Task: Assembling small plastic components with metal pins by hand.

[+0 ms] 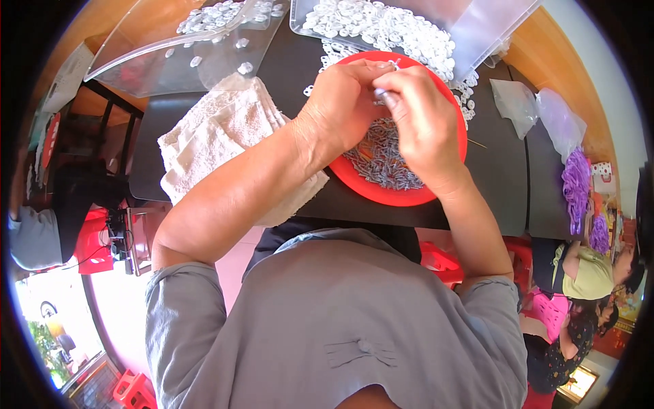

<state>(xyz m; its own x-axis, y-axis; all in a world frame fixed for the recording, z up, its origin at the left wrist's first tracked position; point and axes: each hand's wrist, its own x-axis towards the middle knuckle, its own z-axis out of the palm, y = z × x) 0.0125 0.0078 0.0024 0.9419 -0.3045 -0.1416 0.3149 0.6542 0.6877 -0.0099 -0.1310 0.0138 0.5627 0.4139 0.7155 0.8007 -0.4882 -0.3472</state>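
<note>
Both my hands meet over a round red basin [455,146] that holds a heap of small grey, twisted-looking pieces [388,163] with some orange among them. My left hand [344,95] is closed, its fingertips drawn together near the basin's far side; a bit of something whitish shows there, too small to name. My right hand [422,112] pinches a small grey-white piece [379,93] between thumb and fingers, close against the left hand. The fingers cover most of what lies between the hands.
A clear plastic bin [470,41] of white ring-like pieces [381,27] stands behind the basin, with more spilled around it. At left are a crumpled cream towel [218,126] and a clear tray [150,75]. Plastic bags [514,105] and purple bundles [575,191] lie right; people [579,273] sit beyond.
</note>
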